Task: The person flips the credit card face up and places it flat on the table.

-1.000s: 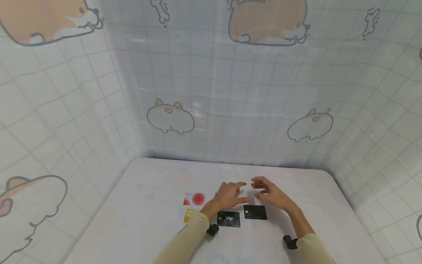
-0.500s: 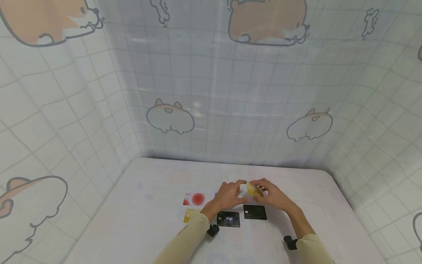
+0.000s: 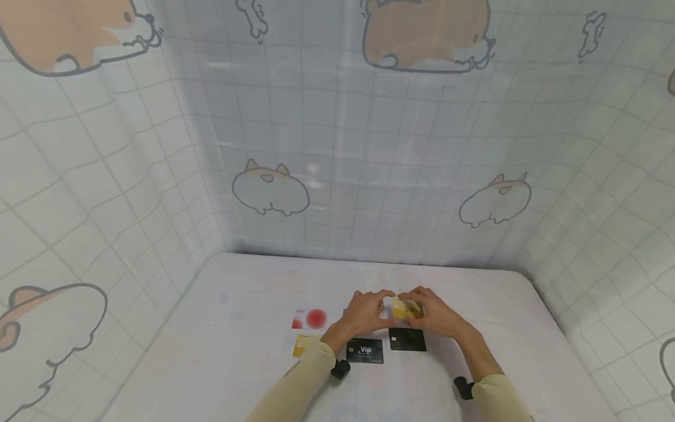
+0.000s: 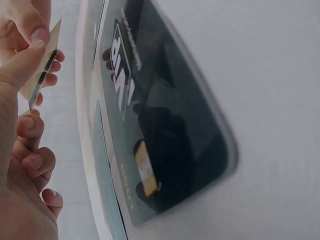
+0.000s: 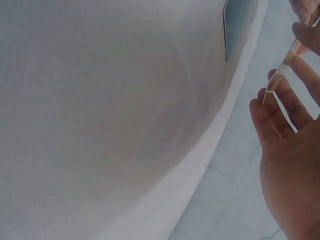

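Observation:
A yellow bank card (image 3: pixel 405 308) is held up between the two hands above the table. My right hand (image 3: pixel 437 313) grips it, thumb on one side and fingers on the other. My left hand (image 3: pixel 364 312) pinches its left edge, with the thumb and index finger at the card in the left wrist view. Seen by the right wrist camera, the card (image 5: pixel 284 69) is nearly edge-on across the fingers. Below the hands lie a dark card marked Vip (image 3: pixel 365 351) and a plain black card (image 3: pixel 408 340).
To the left, a white card with red circles (image 3: pixel 310 318) lies behind another yellow card (image 3: pixel 301 344), which the left sleeve (image 3: pixel 295 381) partly covers. The left hand hides most of another card. A white-covered table (image 3: pixel 237 351) meets patterned curtains (image 3: pixel 369 205) on three sides.
The yellow card was edge-on in the right hand; it has turned its face toward the head camera and shifted slightly left, to the left hand's fingertips. The left hand has barely moved.

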Motion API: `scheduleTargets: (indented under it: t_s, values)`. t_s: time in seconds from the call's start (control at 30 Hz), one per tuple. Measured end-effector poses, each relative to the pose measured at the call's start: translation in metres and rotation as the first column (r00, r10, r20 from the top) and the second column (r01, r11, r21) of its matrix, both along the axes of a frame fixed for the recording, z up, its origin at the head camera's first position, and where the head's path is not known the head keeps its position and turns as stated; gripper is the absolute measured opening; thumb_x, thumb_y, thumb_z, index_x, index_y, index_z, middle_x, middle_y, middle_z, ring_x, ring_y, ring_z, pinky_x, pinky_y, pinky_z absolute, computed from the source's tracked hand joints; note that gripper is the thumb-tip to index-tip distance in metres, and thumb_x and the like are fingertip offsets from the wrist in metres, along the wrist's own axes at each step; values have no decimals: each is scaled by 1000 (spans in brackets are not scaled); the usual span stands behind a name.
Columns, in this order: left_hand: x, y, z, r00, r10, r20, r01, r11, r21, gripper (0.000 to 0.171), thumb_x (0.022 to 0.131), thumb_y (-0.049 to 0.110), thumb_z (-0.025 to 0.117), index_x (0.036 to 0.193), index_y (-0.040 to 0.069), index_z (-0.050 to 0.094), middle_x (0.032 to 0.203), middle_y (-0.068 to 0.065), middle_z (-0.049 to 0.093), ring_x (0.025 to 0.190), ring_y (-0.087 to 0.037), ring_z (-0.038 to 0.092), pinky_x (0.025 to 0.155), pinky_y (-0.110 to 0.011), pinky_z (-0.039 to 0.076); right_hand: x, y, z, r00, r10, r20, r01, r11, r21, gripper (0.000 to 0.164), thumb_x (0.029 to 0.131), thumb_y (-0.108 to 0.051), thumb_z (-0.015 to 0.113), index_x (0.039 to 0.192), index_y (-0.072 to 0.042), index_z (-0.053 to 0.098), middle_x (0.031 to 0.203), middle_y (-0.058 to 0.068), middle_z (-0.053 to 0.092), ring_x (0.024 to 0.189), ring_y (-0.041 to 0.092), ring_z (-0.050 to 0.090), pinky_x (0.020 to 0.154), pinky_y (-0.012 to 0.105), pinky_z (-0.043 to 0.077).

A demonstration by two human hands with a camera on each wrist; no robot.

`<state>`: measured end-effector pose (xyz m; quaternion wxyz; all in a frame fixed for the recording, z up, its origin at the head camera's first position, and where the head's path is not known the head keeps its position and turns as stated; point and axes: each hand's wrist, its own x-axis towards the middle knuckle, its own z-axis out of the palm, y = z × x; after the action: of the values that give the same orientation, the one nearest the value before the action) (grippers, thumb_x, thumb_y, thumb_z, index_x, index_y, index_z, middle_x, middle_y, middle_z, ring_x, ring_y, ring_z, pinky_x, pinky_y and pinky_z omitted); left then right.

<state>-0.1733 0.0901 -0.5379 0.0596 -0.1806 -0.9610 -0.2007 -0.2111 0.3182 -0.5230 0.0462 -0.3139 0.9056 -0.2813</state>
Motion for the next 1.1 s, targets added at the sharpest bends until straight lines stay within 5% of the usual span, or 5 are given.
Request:
scheduleTargets:
  t_s: [0.53, 0.73, 1.1]
  values:
    - [-1, 5, -4, 995, 41, -94, -53, 990, -132, 58, 85, 67, 67, 128, 28, 68, 98, 13, 71, 83, -5, 59, 81, -35, 41, -2, 3, -5, 998, -34, -53, 42, 988, 149, 57, 79, -35, 83, 131, -18, 65, 122, 0, 57, 107, 18, 51, 91, 46, 49]
    - [4, 4, -4, 996, 64, -69, -75, 982, -172, 57, 85, 67, 67, 128, 29, 69, 116, 10, 72, 99, -10, 64, 84, -36, 42, 1, 5, -8, 997, -42, -59, 51, 983, 177, 54, 79, -35, 83, 125, -12, 68, 120, 3, 61, 112, 23, 56, 97, 50, 49]
    - [6, 1, -8, 998, 64, -5, -64, 978, -197, 58, 84, 66, 69, 126, 27, 71, 116, 9, 73, 102, -11, 65, 84, -36, 42, 10, 5, -11, 994, -100, -34, 105, 977, 187, 49, 77, -33, 87, 119, -14, 72, 117, 1, 61, 115, 26, 55, 100, 52, 47]
